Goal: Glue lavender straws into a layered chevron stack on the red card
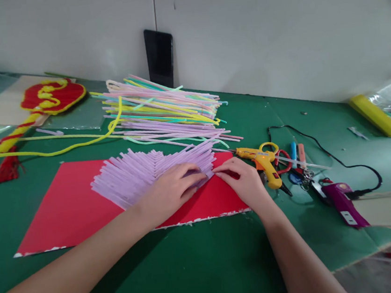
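Note:
Lilac pipe cleaners (124, 178) lie side by side in a slanting, leaf-like pattern on a red sheet (64, 203). My left hand (172, 191) rests over their right part, fingers stretched and slightly bent, pressing on the pieces. Just right of it, my right hand (243, 181) has thumb and forefinger pinched at the right edge of the pattern, on what looks like a lilac pipe cleaner end. That end is mostly hidden by the fingertips. Behind the sheet sits a pile of loose pipe cleaners (162, 105) in lilac, pink, yellow and teal.
A yellow glue gun (266, 162) lies right of the sheet beside scissors (284, 161) and keys (307, 178). A black cord (341, 160) runs to a purple power socket (345, 204). A phone (160, 56) leans on the wall. A red-and-yellow fan-shaped craft (52, 97) lies left.

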Tool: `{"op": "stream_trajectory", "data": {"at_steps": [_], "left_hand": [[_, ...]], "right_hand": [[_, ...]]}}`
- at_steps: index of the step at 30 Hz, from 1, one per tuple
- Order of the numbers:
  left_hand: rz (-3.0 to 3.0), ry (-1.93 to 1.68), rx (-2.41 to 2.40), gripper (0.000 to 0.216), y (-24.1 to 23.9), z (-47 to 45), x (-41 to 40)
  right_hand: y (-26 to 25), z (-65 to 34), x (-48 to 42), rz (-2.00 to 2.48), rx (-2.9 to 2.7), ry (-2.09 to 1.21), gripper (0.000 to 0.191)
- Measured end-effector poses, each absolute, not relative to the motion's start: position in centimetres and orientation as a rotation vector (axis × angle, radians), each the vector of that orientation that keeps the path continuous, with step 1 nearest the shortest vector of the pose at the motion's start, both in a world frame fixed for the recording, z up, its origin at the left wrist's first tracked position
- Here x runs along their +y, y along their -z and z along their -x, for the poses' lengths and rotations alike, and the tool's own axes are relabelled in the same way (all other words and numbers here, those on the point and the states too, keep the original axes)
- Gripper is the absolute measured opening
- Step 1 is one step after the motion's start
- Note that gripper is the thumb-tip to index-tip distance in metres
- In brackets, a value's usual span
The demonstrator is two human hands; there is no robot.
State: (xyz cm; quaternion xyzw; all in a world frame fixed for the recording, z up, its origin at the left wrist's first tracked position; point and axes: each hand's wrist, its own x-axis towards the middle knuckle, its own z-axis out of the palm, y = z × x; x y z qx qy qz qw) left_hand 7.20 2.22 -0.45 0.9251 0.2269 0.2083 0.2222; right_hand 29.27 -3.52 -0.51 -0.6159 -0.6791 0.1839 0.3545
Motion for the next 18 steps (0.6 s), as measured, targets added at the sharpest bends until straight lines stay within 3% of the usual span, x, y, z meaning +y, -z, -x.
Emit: {"op": "stream_trajectory", "data": {"at_steps": [18], "left_hand": [[-2.509,-0.544,0.654,0.019,0.02,-7.34,2.25]], "right_hand": [[0.37,-29.21,-3.5,1.595,-1.759,-0.472,0.013]]}}
